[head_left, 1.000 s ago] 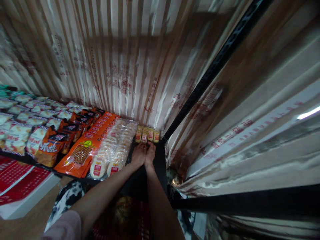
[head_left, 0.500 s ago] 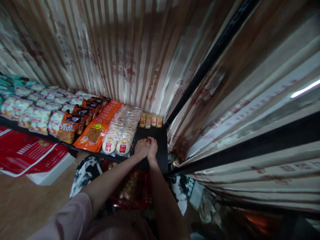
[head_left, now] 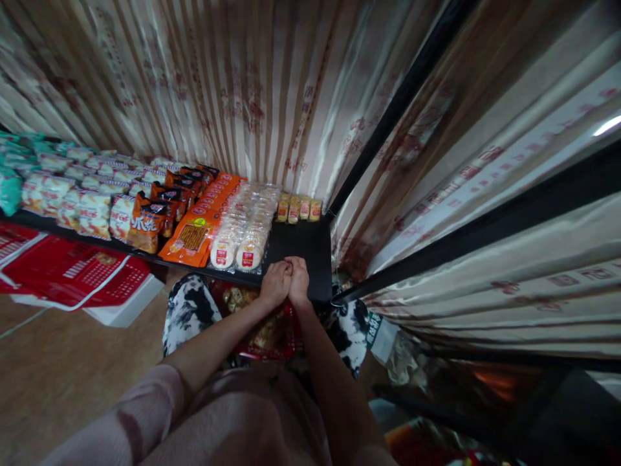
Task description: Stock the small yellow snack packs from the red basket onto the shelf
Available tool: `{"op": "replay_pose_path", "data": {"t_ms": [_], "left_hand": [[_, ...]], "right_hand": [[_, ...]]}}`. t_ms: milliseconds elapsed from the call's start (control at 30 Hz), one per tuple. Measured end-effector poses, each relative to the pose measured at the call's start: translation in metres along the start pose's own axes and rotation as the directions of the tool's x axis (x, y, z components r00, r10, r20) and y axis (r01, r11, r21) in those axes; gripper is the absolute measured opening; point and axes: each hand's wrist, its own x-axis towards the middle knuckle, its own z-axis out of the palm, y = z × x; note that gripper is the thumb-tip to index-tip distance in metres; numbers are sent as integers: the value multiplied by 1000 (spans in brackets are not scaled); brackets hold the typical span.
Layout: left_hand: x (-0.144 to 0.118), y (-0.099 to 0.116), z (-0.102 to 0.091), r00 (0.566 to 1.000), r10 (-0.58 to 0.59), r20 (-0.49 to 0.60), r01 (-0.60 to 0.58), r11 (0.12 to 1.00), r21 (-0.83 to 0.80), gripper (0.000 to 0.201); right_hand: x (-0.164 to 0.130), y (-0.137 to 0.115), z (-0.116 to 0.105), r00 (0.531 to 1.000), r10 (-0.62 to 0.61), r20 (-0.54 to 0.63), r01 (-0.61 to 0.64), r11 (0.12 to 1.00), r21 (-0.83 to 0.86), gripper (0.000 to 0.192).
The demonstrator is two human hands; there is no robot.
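Note:
My left hand [head_left: 275, 283] and my right hand [head_left: 298, 279] are pressed together, fingers curled, over the front edge of a black shelf [head_left: 303, 241]. Nothing shows between them. A short row of small yellow packets [head_left: 298, 208] stands at the back of the shelf, apart from my hands. Left of the bare patch lie clear packs of round crackers [head_left: 245, 226], with orange snack packs [head_left: 201, 223] beside them. Below my hands a red bag of snacks [head_left: 272, 333] sits on the floor.
Several more snack bags [head_left: 77, 200] fill the shelf to the left. Striped shiny drapes [head_left: 242, 97] back the shelf, and a black post [head_left: 388, 116] rises at its right corner. A black-and-white patterned cloth [head_left: 187, 310] and red flat boxes [head_left: 68, 278] lie on the floor.
Both hands have pulled back together from the yellow packets at the shelf's rear to its front edge. The view has tilted down, showing more floor and my lap.

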Motion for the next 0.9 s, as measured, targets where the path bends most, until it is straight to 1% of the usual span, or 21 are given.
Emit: {"op": "replay_pose_path", "data": {"t_ms": [100,233,333,400,467,533,567,600,667,733,767,800,833,867,900], "left_hand": [[-10,-4,-1,999,53,-5,-53,999,-5,35],[-25,-2,-7,999,54,-5,-54,998,-12,38],[-40,-1,-13,996,83,7,-83,996,-11,39],[-55,-3,-17,989,146,13,-146,989,-19,38],[-71,-9,-19,972,231,33,-229,972,-41,37],[-89,-19,-20,968,247,38,-246,969,-31,37],[-97,-25,-21,967,248,60,-247,969,-16,37],[-104,-32,-21,965,242,105,-244,970,2,38],[-113,-48,-19,956,202,215,-212,977,25,37],[-116,-64,-15,940,101,327,-121,992,39,35],[-116,-72,-11,933,15,359,-38,998,58,34],[-114,-80,-7,919,-81,385,53,995,83,33],[-112,-86,-2,898,-198,392,159,979,129,32],[-110,-92,2,868,-292,402,245,955,165,32],[-108,-97,7,840,-352,412,308,936,173,33]], "right_hand": [[-9,-1,-1,1000,-24,7,24,999,-23,37],[-20,-5,-2,1000,-27,-7,27,1000,-11,35],[-35,-7,-2,998,-53,-24,55,996,69,36],[-51,-5,-1,996,-85,-20,87,987,137,38],[-70,0,2,994,-110,-11,110,981,160,38],[-88,7,7,990,-135,31,129,979,161,38],[-96,12,11,987,-151,52,141,978,155,38],[-103,16,15,981,-173,86,160,977,141,38],[-113,25,26,958,-180,226,165,983,84,36],[-118,34,39,921,-103,376,117,993,-14,36],[-119,38,45,910,-53,411,90,993,-71,36],[-120,42,52,907,4,420,56,990,-130,37],[-119,45,57,898,56,437,26,983,-180,39],[-119,48,62,885,97,455,6,976,-219,40],[-118,51,65,868,126,480,-5,970,-245,41]]}}
